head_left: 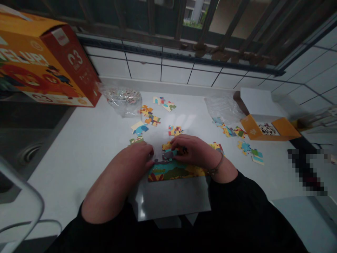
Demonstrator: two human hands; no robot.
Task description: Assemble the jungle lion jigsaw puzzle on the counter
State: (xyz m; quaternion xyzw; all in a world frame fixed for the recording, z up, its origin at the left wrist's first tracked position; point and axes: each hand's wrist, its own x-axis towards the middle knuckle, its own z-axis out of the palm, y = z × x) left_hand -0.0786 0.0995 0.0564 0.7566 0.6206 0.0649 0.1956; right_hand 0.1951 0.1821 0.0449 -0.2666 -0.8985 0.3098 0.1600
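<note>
The joined part of a jigsaw puzzle point(168, 173), with a crocodile and yellow and green shapes, lies near the counter's front. My right hand point(193, 150) is over its upper side, fingers closed on a puzzle piece point(167, 154) with a grey animal on teal. That piece touches or nearly touches the joined part; I cannot tell if it is locked in. My left hand point(140, 154) rests at the puzzle's left edge, fingers curved with thumb and fingertip apart, and nothing shows between them. Just beyond the hands lies a red and yellow puzzle piece point(175, 130).
Loose pieces lie left point(140, 129) and right point(244, 147). A clear bag of pieces point(122, 98), an empty-looking plastic bag point(223, 107) and an open orange box point(280, 129) stand behind. A large orange box point(52, 66) is at the left, beside a sink point(28, 154).
</note>
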